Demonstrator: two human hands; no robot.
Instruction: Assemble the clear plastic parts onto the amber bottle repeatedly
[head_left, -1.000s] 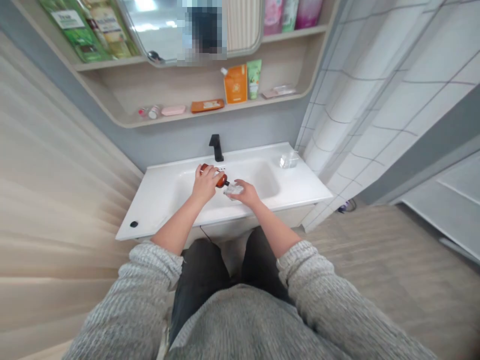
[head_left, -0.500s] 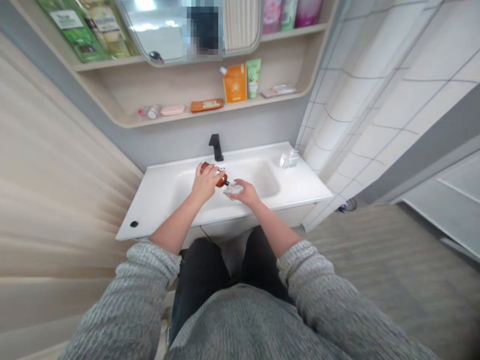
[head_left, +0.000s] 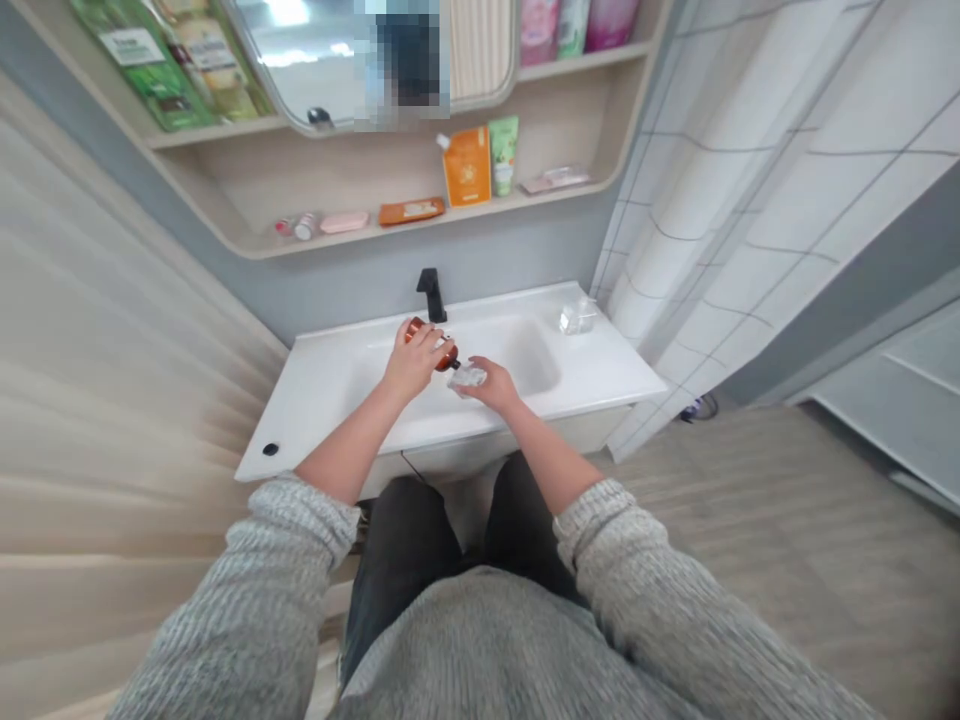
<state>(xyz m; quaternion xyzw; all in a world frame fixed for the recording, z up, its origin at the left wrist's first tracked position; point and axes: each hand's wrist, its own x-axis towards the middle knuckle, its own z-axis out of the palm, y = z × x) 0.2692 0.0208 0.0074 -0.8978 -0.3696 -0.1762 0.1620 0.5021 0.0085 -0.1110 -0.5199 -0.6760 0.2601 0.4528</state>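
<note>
My left hand (head_left: 409, 366) is wrapped round an amber-brown bottle (head_left: 442, 352), tipped on its side with its dark neck pointing right and down. Its neck meets a small clear container (head_left: 469, 376) that my right hand (head_left: 495, 385) holds from the right. Both hands are over the basin of the white sink (head_left: 337, 375), just in front of the black faucet (head_left: 430, 292).
A clear glass container (head_left: 576, 317) stands at the sink's back right corner. A small dark round object (head_left: 271, 449) lies at the front left corner. The shelf (head_left: 420, 222) above holds an orange pouch (head_left: 467, 167), a green tube and small packets. White tiled wall on the right.
The bottle in my left hand has tipped a little more toward the clear container. Both hands stay over the basin; the view shifted slightly.
</note>
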